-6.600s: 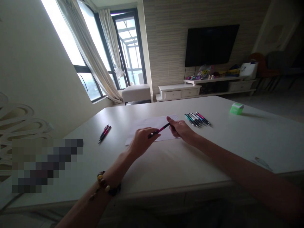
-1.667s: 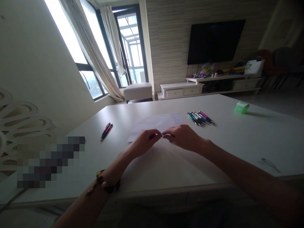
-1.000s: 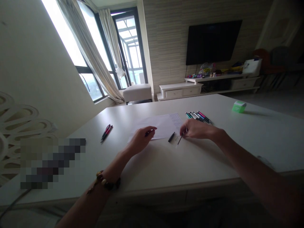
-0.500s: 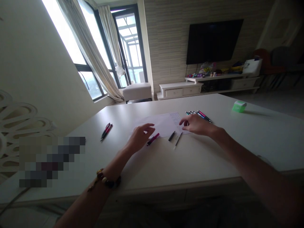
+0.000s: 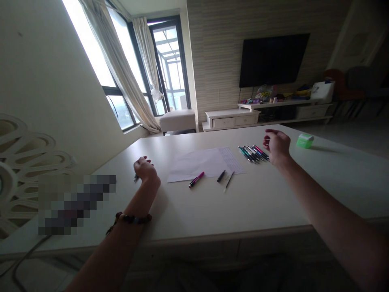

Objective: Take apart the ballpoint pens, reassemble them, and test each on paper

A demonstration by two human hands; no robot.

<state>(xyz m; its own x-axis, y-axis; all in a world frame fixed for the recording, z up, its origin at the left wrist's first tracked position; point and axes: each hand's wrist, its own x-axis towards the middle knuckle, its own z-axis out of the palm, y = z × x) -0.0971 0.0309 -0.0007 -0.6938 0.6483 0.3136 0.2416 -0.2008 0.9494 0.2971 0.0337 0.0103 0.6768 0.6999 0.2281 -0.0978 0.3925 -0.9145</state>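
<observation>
Now let go, in pieces — magenta barrel [image 5: 197, 179], black section [image 5: 221, 176], refill [image 5: 229, 181], frame centre. Left hand [image 5: 145, 168], curled over pens [image 5: 135, 178]; right hand [image 5: 278, 147], half-curled beside pen cluster [image 5: 250, 154] — contents unclear.

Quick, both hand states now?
Left hand: at the pens; grip hidden, cannot tell.
Right hand: fingers curled, near pen row; cannot tell if holding anything.

A dark beaded bracelet [image 5: 133, 219] circles the left wrist [image 5: 140, 206].

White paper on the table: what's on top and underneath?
A magenta pen, a black pen piece and a thin refill overlap the near edge of the paper; faint markings show at its right. Anything underneath is covered.
</observation>
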